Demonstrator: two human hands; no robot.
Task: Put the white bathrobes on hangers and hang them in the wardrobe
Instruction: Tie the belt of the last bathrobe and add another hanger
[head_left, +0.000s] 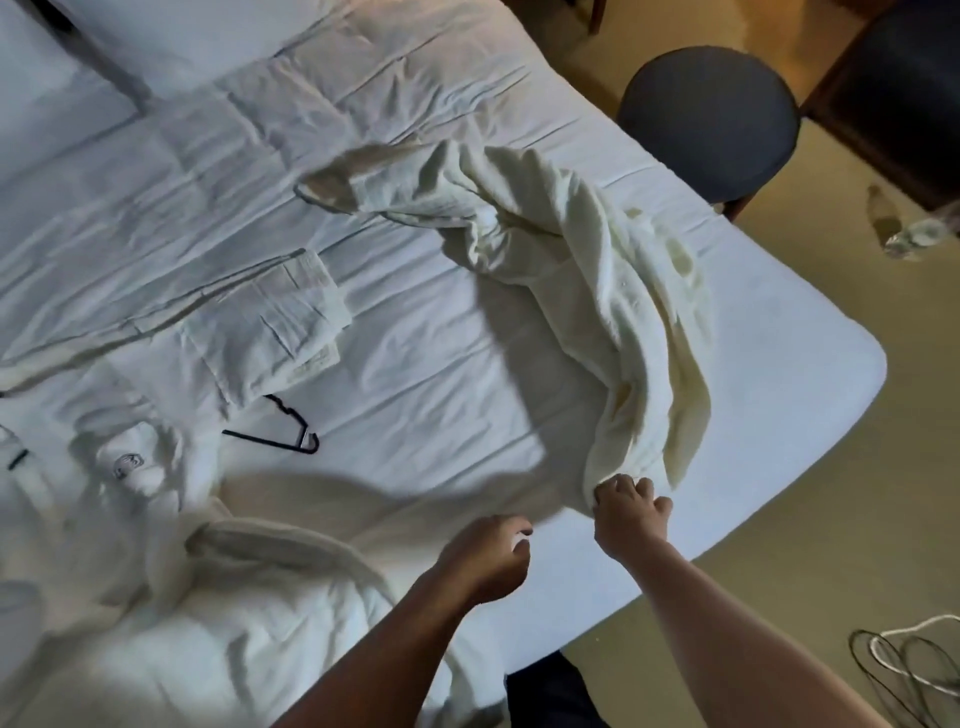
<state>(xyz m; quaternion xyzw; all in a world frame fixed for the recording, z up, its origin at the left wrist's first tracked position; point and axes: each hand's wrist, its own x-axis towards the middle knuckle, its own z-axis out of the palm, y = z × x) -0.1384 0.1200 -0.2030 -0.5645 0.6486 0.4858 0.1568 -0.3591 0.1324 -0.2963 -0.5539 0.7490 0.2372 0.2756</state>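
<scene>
we're standing at the corner of the bed (753, 415), both arms reaching out over the white sheet. our right hand (631, 501) is gripping the hem of a white robe (571, 270), fingers curled tight round the cloth, thumb side facing us. our left hand (488, 556) is sitting just beside it, nearer to us, fingers curled in and pinching a bit of white cloth that's running off to the left as a blurred strip; looks like the same robe's edge, tho the blur is making that hard to confirm. the robe is trailing away from the right hand across the bed's right side, bunched and twisted, w/ one sleeve opening toward the pillows.

a black hanger (283, 434) is lying flat on the sheet left of centre, well apart from both hands. just behind it a second robe (249, 312) is lying spread flat, pocket up. a heap of white cloth (171, 587) is sitting at the bed's near left. a dark round chair (709, 119) is standing by the bed's far right edge, and a bottle (917, 236) and some cables (904, 670) are lying on the floor.
</scene>
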